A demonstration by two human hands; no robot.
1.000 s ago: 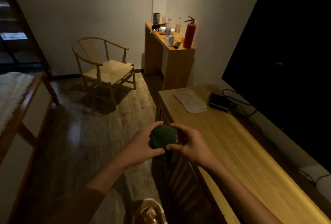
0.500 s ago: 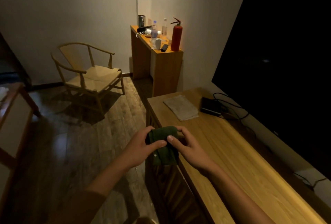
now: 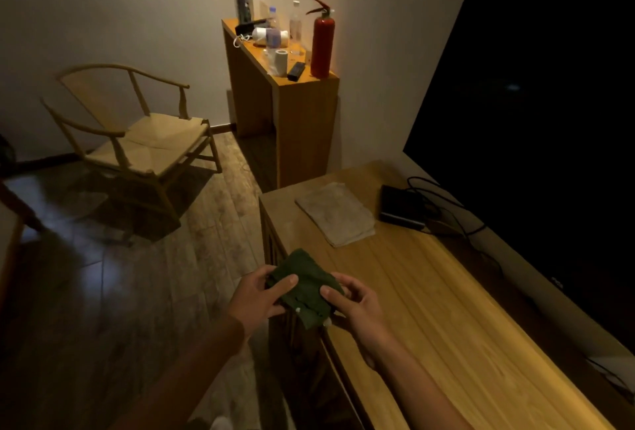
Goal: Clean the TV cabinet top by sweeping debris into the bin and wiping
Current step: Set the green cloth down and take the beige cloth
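A dark green cloth [image 3: 304, 287] is held between both hands over the front left edge of the wooden TV cabinet top [image 3: 429, 309]. My left hand [image 3: 259, 299] pinches its left side with thumb on top. My right hand [image 3: 354, 306] grips its right side. The cloth is partly unfolded and hangs a little below the hands. A folded pale cloth or paper [image 3: 338, 213] lies flat on the cabinet top further back. No bin shows in the frame.
A black box [image 3: 400, 206] with cables sits by the large dark TV [image 3: 536, 120] on the right. Behind stands a narrow side cabinet [image 3: 295, 113] with a red fire extinguisher [image 3: 322, 43], bottles and small items. A wooden armchair [image 3: 137, 141] stands on the floor at left.
The view has swung to the right and up; the bin at the bottom has dropped out of sight. The balled-up green cloth has been opened out between my hands.
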